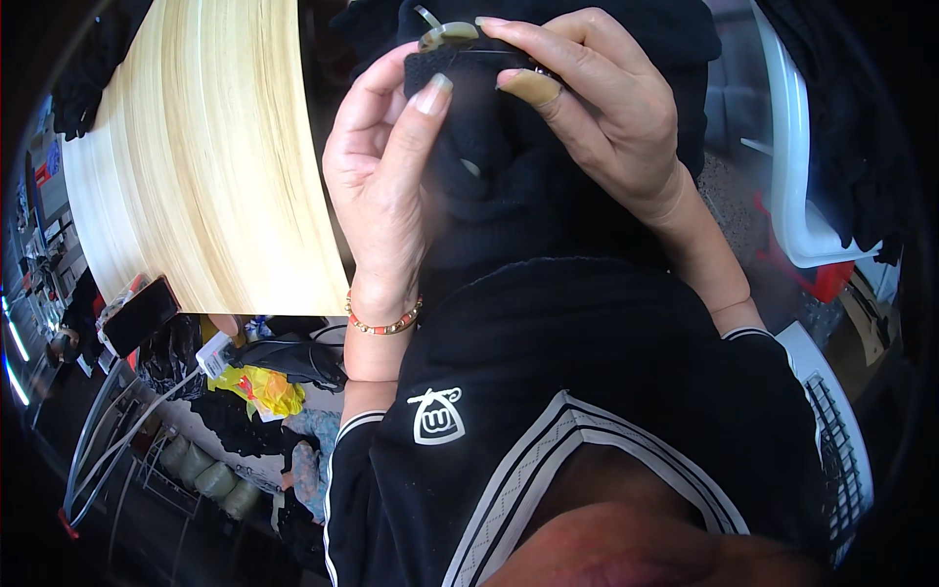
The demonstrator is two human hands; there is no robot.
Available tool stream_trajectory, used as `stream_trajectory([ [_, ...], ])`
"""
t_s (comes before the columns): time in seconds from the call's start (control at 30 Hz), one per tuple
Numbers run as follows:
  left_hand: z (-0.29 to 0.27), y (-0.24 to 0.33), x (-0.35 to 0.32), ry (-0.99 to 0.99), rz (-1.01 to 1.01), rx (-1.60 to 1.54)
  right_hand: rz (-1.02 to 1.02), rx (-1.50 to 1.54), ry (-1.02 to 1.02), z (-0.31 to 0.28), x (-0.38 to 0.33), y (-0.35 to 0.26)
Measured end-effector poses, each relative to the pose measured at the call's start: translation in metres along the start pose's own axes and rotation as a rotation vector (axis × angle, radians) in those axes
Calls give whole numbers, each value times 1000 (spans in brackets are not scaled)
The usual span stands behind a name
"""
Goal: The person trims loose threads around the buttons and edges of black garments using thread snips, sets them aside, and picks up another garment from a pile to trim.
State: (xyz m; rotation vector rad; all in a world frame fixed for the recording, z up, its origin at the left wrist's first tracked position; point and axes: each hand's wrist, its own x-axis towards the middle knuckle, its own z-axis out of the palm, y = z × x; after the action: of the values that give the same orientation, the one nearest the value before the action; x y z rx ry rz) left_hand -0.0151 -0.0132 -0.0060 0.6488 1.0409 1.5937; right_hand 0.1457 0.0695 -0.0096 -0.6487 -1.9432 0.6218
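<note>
Both hands are up near the top of the view, pinching one black knitted garment [509, 186] between them. The left hand [381, 186] grips a ribbed edge with thumb and fingers closed on it. The right hand [597, 108] clamps the cloth just beside one oval, glossy olive button [448, 36]. One beaded bracelet [383, 323] circles the left wrist. To the left lies one pale wooden tabletop [205, 157], smooth and streaked with grain.
</note>
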Motion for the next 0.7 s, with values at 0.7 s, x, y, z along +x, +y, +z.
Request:
stream_trajectory([
  [0.7, -7, -6, 1, -51, 33, 36, 76, 62, -144, -7, 5, -3],
])
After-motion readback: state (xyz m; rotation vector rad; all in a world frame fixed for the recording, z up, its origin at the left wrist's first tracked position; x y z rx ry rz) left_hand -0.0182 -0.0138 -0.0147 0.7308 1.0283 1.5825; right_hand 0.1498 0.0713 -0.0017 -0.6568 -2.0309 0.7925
